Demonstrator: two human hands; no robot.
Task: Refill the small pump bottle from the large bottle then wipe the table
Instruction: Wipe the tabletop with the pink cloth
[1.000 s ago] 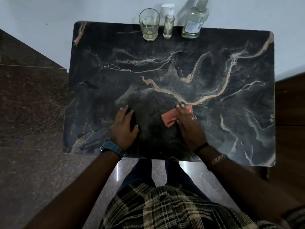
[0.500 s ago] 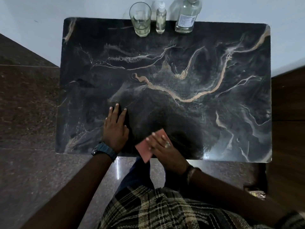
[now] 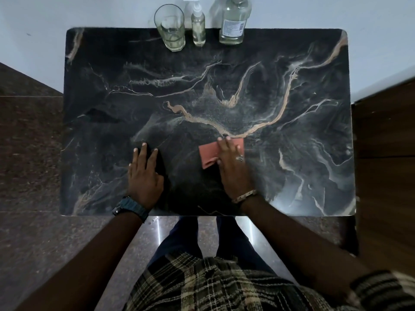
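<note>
A dark marble table fills the view. My right hand lies flat, fingers straight, pressing a pink cloth onto the table near its front middle. To its left, my left hand rests flat on the tabletop with straight fingers and holds nothing. At the far edge stand the small pump bottle and, to its right, the large clear bottle with a white label. Both hold pale liquid.
A drinking glass with a little pale liquid stands left of the pump bottle. A white wall runs behind the table. Brown stone floor lies to the left and wooden furniture to the right.
My right hand has pushed the pink cloth away from the front edge, forward and to the right. My left hand has stayed flat in about the same spot.
</note>
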